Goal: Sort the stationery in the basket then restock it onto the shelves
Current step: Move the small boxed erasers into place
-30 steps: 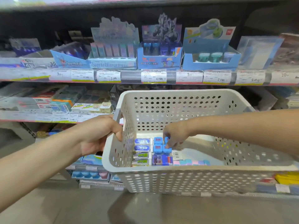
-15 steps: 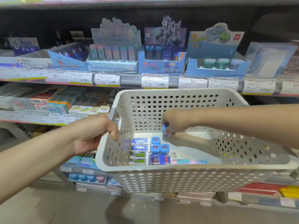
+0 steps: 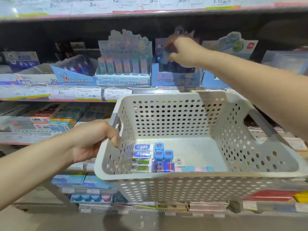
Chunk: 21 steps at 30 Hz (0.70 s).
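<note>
Right hand moved up out of basket, now at blue display box on shelf, pinching small blue sharpener, motion-blurred, details hard to read. Left hand grips basket's left handle, fingertips hidden inside slot. Rest of stock sits in basket's near-left corner: three blue cube sharpeners, wrapped erasers, pastel erasers half hidden by rim.
</note>
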Each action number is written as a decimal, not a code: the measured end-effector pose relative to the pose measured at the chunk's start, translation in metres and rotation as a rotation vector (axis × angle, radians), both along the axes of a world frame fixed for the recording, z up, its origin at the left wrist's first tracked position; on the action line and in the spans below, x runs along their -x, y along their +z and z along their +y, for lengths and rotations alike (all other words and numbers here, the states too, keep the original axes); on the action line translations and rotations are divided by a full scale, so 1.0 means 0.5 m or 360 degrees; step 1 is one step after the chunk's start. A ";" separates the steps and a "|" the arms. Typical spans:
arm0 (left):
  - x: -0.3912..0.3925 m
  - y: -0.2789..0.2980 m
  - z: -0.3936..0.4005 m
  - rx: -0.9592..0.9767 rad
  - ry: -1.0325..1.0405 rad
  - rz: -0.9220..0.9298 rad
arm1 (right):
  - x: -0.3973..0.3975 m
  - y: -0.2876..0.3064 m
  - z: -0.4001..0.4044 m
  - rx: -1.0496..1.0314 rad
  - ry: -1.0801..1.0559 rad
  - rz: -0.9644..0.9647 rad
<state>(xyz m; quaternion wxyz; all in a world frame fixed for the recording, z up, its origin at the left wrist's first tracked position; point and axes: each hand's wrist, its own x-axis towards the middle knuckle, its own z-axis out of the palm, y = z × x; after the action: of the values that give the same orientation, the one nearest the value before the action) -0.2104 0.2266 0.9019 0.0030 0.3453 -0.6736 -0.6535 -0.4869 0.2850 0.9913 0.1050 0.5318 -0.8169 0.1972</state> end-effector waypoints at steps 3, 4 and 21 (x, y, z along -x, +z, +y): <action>0.000 0.002 -0.019 -0.0017 -0.0013 0.0016 | 0.004 -0.017 -0.038 -0.0182 -0.0055 0.0139; 0.001 0.003 -0.026 -0.0016 -0.0019 0.0018 | 0.003 -0.019 -0.046 -0.0225 -0.0073 0.0172; 0.025 -0.001 -0.063 -0.0095 -0.0129 0.0031 | -0.007 -0.005 -0.035 -0.0306 -0.0113 0.0107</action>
<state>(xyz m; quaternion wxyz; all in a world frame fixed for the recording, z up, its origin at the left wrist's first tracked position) -0.2229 0.1949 0.9016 -0.0272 0.3111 -0.6671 -0.6764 -0.4832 0.2673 0.9888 0.0878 0.5164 -0.8464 0.0962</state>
